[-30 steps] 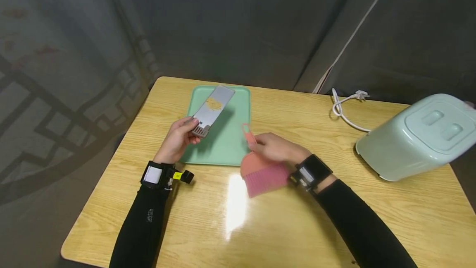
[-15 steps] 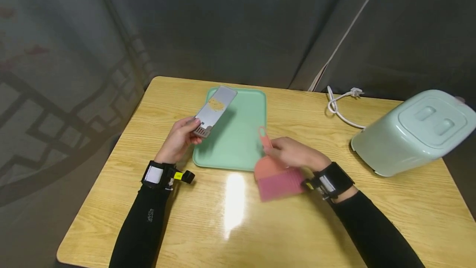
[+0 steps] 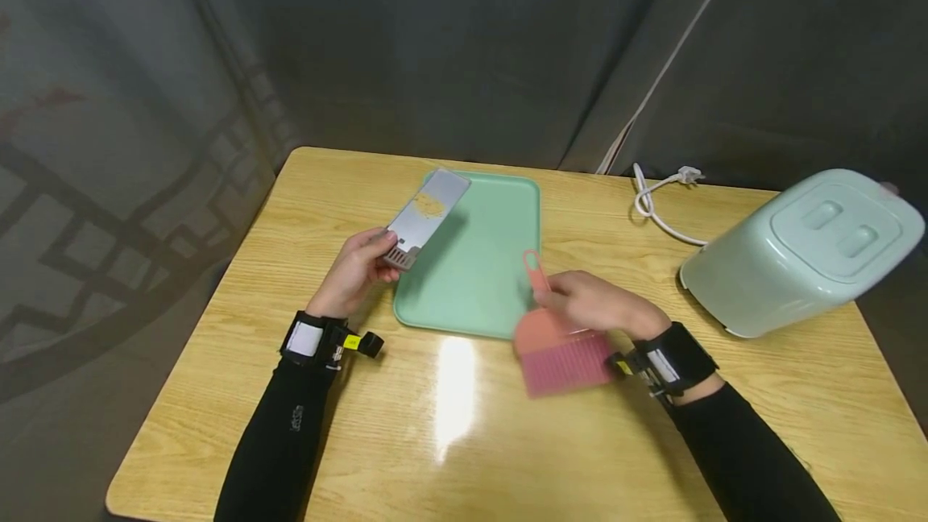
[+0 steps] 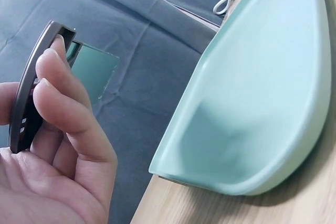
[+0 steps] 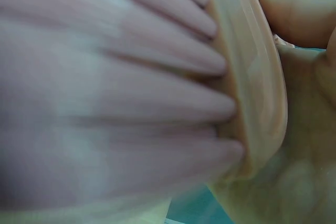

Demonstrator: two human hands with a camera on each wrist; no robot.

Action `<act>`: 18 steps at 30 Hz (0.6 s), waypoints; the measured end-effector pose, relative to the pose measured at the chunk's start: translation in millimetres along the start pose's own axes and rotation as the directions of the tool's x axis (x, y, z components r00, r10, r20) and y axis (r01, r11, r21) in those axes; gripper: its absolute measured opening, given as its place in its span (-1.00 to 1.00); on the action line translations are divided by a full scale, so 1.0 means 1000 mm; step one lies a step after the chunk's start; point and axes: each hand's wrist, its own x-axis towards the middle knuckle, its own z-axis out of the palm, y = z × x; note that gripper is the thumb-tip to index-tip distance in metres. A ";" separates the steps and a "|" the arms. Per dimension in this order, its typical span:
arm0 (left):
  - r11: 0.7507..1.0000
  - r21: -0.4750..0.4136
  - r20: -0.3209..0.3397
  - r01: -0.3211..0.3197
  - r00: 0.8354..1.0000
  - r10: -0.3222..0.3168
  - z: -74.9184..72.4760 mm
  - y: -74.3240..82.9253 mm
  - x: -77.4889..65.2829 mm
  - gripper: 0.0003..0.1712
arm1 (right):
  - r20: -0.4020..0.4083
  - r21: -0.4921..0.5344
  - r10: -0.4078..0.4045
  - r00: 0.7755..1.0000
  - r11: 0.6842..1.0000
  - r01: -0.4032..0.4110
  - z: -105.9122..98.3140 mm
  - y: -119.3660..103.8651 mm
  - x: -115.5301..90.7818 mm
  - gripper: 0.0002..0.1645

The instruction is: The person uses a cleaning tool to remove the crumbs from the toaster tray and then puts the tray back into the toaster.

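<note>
My left hand pinches the vented end of a flat grey metal crumb tray. A patch of yellowish crumbs lies on its upper face. Raised and tilted, the crumb tray casts a shadow on the mint-green serving tray below. My right hand grips a small table brush, coral-backed with pink bristles, by its looped handle at the serving tray's near right corner. In the left wrist view a fingertip shows at the serving tray's rim. Close up, the right wrist view shows blurred bristles.
A mint-green toaster with a closed lid stands at the right of the wooden table. Its white cord and plug lie behind it. Dark curtains hang along the table's back edge.
The serving tray has slid right across the table, with my right hand and brush moving right alongside it. My left hand holds the crumb tray nearly still. The head view has shifted slightly.
</note>
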 end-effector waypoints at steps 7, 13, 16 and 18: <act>1.000 0.006 0.010 -0.001 1.000 0.001 0.001 -0.001 0.001 -0.67 | -0.022 -0.003 -0.016 1.000 1.000 0.016 -0.004 0.000 0.000 -0.51; 1.000 0.027 0.022 -0.003 1.000 0.002 0.003 -0.002 0.002 -0.62 | -0.084 0.066 -0.060 0.995 0.996 0.066 -0.010 0.005 -0.002 -0.49; 1.000 0.022 0.026 -0.001 1.000 0.001 0.005 -0.003 0.002 -0.62 | -0.122 0.115 -0.048 0.991 0.991 0.063 -0.013 0.007 0.000 -0.48; 1.000 0.023 0.026 0.003 1.000 -0.004 0.006 -0.004 0.002 -0.64 | -0.145 0.126 -0.043 0.989 0.990 0.062 -0.013 0.009 0.003 -0.50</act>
